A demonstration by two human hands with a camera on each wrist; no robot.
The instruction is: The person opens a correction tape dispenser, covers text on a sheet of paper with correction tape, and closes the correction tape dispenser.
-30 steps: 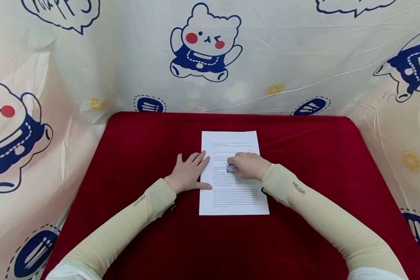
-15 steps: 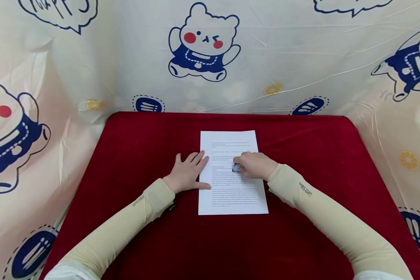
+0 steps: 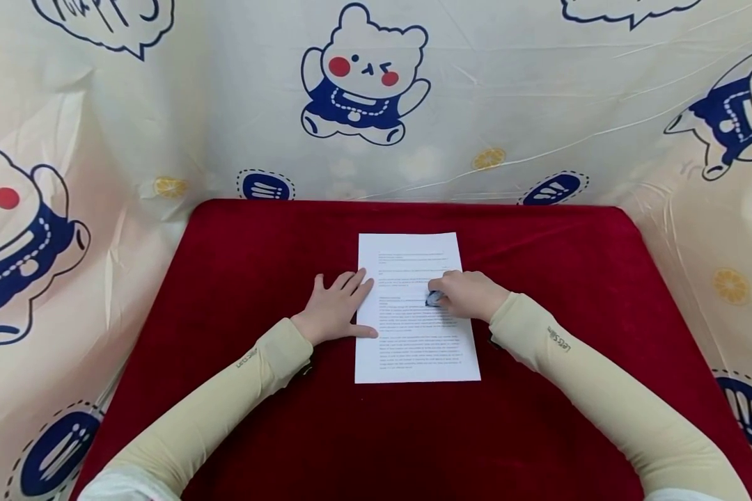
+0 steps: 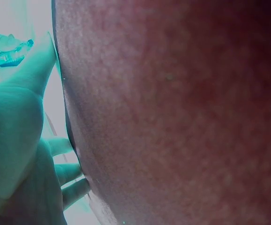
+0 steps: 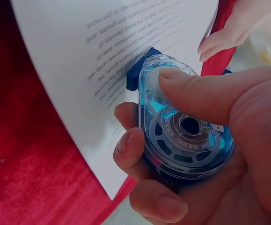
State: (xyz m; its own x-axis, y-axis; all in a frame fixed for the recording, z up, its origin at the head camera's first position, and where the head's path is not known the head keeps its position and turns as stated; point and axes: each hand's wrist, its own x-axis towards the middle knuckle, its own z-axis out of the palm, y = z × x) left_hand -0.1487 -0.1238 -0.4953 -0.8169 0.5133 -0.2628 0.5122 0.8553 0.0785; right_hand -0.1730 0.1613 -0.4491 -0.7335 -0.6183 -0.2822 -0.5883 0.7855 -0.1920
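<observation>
One sheet (image 3: 406,319), one tape dispenser (image 5: 179,136)

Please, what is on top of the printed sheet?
The left hand touches the sheet along its left edge; the right hand holds a blue tape dispenser over it. Any print beneath them is hidden.

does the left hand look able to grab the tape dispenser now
Probably not freely: the right hand grips the tape dispenser, covering part of it. The paper between it and the left hand looks unobstructed, so that grip seems the main obstacle.
</observation>
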